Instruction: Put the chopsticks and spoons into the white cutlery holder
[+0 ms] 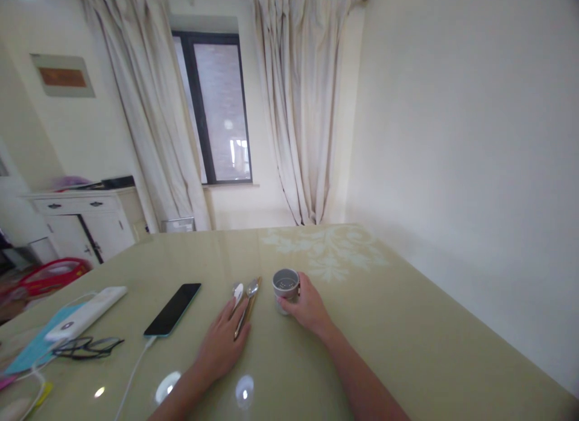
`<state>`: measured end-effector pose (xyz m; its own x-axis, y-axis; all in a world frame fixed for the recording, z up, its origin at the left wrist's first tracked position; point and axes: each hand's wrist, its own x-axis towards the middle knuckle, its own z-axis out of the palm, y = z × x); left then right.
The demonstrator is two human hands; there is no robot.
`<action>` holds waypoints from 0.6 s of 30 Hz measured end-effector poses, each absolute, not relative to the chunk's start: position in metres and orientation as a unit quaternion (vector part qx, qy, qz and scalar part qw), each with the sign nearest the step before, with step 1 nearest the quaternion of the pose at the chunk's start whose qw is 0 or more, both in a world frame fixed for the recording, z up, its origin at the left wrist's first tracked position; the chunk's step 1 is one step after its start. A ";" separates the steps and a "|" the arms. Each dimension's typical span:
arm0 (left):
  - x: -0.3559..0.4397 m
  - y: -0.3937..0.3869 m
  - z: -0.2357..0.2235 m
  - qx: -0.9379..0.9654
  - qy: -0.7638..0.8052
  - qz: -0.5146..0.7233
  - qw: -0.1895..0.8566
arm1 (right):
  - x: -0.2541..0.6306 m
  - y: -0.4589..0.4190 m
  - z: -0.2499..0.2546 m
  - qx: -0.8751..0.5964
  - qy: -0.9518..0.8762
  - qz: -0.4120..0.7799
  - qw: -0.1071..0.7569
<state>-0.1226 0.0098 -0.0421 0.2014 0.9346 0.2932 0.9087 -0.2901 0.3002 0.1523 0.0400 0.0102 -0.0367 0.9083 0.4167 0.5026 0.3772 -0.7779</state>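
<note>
On the table (429,324), right of the black phone (173,310), gripping a gray cup (286,282) with the right hand (310,306). Closer to the phone, same side, resting the left hand (224,345), loosely spread, by a shiny spoon (253,287).

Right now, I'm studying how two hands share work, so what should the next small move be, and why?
Probably the left hand should curl its fingers around the silver spoon: its fingertips already lie close by the spoon's bowl, and the hand looks open over the utensils. The right hand already holds the grey cup, so the left seems freer.
</note>
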 end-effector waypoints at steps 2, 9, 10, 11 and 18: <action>-0.111 0.016 -0.041 0.778 0.590 0.213 0.033 | 0.161 0.039 0.015 -0.517 -0.691 0.227 0.452; -0.072 0.045 -0.030 0.776 0.598 0.191 0.056 | 0.184 0.047 0.025 -0.526 -0.689 0.252 0.431; -0.066 0.048 -0.029 0.776 0.597 0.193 0.059 | 0.186 0.049 0.025 -0.523 -0.689 0.258 0.430; -0.061 0.051 -0.027 0.775 0.597 0.197 0.062 | 0.188 0.051 0.025 -0.517 -0.691 0.265 0.430; -0.036 0.048 -0.024 0.802 0.545 0.229 0.090 | 0.207 0.048 0.022 -0.456 -0.705 0.333 0.430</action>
<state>-0.0364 0.0485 -0.0242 0.3023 0.9143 0.2696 0.8323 -0.3910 0.3929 0.2067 0.0482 0.0223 -0.2147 0.9285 0.3029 0.3556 0.3631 -0.8612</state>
